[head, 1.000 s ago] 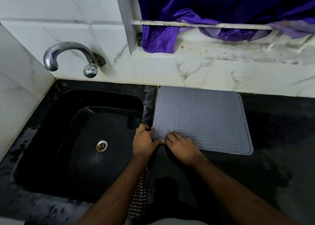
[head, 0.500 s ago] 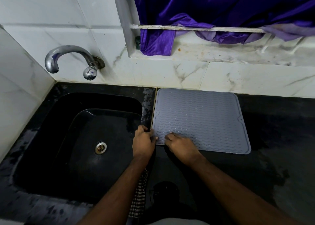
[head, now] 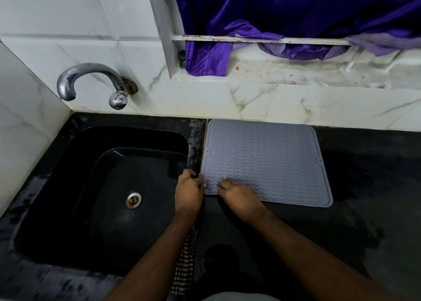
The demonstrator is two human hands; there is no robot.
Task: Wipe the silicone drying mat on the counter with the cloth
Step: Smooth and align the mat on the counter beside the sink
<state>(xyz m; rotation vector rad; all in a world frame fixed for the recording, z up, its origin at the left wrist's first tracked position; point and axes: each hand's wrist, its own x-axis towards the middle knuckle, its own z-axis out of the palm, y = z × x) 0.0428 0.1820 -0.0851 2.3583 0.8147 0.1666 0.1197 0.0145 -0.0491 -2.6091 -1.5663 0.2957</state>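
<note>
Looking down from the head camera, the grey silicone drying mat (head: 266,161) lies flat on the black counter (head: 369,186), its far edge against the tiled wall and its left edge along the rim of the black sink (head: 109,186). Both hands are at the near left corner of the mat. The left hand (head: 189,192) has its fingers curled around that corner at the mat's left edge and grips it. The right hand (head: 239,194) rests on the mat just beside it, fingers bent with the tips pressing on the wavy surface; I cannot tell if it pinches something. A checked cloth (head: 185,264) hangs over the near edge of the counter, partly hidden under the left forearm, and neither hand touches it. A metal tap (head: 91,82) comes out from the wall above the sink. A purple curtain (head: 296,16) hangs at the window over the mat.
</note>
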